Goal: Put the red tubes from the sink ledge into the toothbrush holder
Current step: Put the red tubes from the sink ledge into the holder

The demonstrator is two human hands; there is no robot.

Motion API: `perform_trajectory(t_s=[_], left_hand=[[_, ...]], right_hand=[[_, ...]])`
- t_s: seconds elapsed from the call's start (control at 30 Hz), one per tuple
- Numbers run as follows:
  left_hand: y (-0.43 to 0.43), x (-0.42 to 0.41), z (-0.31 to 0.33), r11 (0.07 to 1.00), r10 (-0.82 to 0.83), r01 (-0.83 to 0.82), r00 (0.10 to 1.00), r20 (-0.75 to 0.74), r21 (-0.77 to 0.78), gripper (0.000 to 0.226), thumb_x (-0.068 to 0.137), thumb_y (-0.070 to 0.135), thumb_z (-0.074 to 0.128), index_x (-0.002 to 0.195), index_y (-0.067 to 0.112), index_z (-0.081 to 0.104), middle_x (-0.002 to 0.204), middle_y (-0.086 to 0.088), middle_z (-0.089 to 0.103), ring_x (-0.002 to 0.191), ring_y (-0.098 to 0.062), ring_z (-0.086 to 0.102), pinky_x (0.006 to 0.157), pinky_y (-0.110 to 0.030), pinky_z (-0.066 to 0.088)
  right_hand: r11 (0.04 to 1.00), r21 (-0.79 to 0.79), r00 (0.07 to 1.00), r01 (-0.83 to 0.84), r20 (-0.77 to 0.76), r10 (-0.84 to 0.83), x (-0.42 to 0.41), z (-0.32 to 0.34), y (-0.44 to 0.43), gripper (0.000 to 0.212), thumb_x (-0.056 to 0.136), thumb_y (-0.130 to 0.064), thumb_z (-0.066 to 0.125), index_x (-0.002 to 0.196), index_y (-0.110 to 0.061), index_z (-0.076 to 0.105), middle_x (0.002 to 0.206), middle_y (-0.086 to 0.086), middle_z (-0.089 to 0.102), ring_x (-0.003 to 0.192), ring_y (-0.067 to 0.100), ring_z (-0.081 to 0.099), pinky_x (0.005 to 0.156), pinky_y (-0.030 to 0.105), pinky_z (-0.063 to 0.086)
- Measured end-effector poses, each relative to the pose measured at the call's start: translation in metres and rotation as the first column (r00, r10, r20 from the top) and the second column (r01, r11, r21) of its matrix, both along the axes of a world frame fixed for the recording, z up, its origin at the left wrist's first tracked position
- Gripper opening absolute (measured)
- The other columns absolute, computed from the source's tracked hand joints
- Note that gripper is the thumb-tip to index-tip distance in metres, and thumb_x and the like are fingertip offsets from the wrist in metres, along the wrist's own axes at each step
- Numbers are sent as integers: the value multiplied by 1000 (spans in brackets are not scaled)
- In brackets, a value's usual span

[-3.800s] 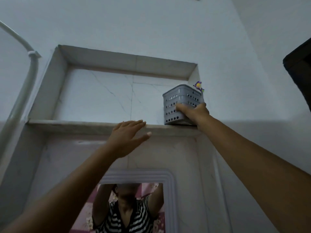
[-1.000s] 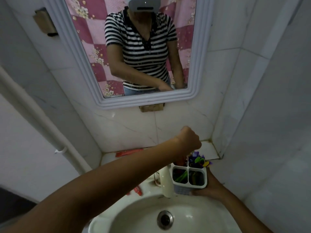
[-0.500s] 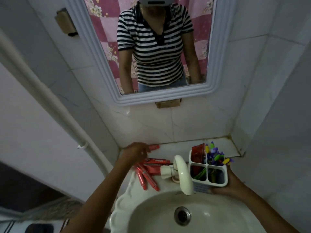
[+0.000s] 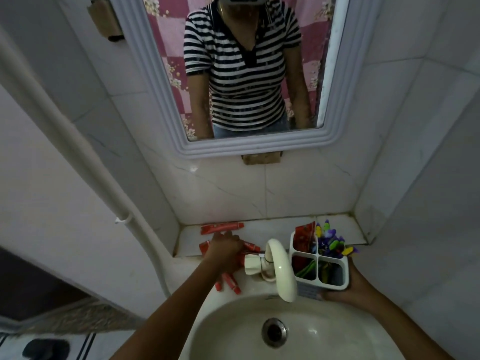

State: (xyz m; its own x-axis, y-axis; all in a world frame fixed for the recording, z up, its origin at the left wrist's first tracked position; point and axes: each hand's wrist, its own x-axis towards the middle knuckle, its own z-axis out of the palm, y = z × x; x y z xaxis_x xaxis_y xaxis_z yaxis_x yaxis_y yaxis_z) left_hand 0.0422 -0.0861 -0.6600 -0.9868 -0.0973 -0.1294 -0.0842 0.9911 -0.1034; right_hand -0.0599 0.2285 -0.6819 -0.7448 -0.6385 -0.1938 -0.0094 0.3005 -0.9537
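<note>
Left hand [image 4: 225,247], frame centre, closes over red tubes [image 4: 228,281] on the white marble ledge [image 4: 270,231]; its fingers' grip seems closed. Right-hand [image 4: 349,287] fingers clasp the white four-compartment plastic toothbrush holder [image 4: 319,268].

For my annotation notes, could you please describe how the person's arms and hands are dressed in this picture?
Both forearms are bare, with no sleeves reaching them. The left hand and right hand wear no gloves, and no watch, bracelet or ring shows. The mirror reflects a short-sleeved black-and-white striped shirt.
</note>
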Motion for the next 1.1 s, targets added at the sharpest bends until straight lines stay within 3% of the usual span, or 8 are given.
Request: perform_trajectory(t_s=[0.07, 0.17, 0.27, 0.4, 0.6, 0.83, 0.97, 1.1], left_hand=[[-5, -5, 5, 1000, 3, -3, 1000, 0, -14, 30, 76, 37, 67, 102, 23, 67, 104, -2, 69, 103, -25, 60, 93, -41, 43], [-11, -15, 11, 995, -18, 19, 1000, 6, -95, 27, 66, 36, 74, 90, 26, 68, 91, 1, 68, 87, -25, 64, 76, -39, 44], [-6, -33, 31, 966, -182, 163, 980, -82, -200, 23, 69, 35, 69, 89, 23, 69, 88, -2, 67, 81, -28, 63, 73, -40, 41], [3, -58, 77, 930, -289, 238, 945, -157, -280, 30, 76, 19, 68, 105, 23, 64, 104, -4, 63, 96, -29, 58, 80, -44, 36], [12, -66, 165, 983, -106, 91, 991, -87, -159, 48, 73, 48, 70, 118, 35, 60, 112, 4, 61, 104, -20, 55, 86, -40, 34], [85, -50, 206, 975, -211, 200, 969, 130, 96, 48, 69, 53, 76, 108, 27, 70, 100, 8, 68, 90, -12, 60, 76, -27, 49], [132, -62, 170, 976, -200, 216, 927, 318, -18, 49, 62, 63, 76, 81, 18, 70, 68, 6, 64, 67, -14, 62, 56, -24, 42], [157, -69, 134, 961, -174, 237, 919, 353, -145, 59, 67, 56, 77, 110, 17, 64, 80, 1, 58, 91, -21, 66, 67, -30, 44]], right_hand=[[1000, -16, 1000, -11, 2, 11, 0, 0, 1, 101, 46, 10, 86, 127, -8, 28, 112, -12, 47, 90, -24, 54, 67, -1, 46], [1000, -4, 1000, -23, -5, 23, -3, -5, 5, 110, 43, 2, 90, 133, -7, 26, 119, -9, 48, 97, -22, 53, 73, 1, 47], [999, 22, 999, -31, -22, 32, -6, -10, 7, 108, 48, 5, 87, 135, -7, 24, 127, 2, 49, 101, -17, 54, 75, 4, 49], [999, 19, 999, -44, -13, 45, -5, -10, 7, 110, 48, 3, 87, 136, -8, 22, 124, 0, 50, 99, -17, 55, 73, 6, 51], [999, 14, 998, -33, -54, 34, 1, -3, 4, 122, 33, -45, 92, 132, -18, 28, 126, -11, 47, 108, -17, 50, 80, 3, 47], [998, 36, 997, -47, -58, 49, -2, -4, 5, 119, 33, -48, 91, 131, -19, 30, 126, -6, 48, 107, -18, 50, 80, 4, 48], [996, 66, 996, -62, -65, 66, -5, -6, 7, 116, 37, -40, 92, 131, -20, 29, 129, -5, 47, 110, -17, 49, 83, 3, 47], [996, 73, 996, -59, -70, 64, -5, -5, 5, 115, 35, -38, 94, 129, -25, 28, 128, -8, 45, 110, -19, 47, 84, 1, 45]])
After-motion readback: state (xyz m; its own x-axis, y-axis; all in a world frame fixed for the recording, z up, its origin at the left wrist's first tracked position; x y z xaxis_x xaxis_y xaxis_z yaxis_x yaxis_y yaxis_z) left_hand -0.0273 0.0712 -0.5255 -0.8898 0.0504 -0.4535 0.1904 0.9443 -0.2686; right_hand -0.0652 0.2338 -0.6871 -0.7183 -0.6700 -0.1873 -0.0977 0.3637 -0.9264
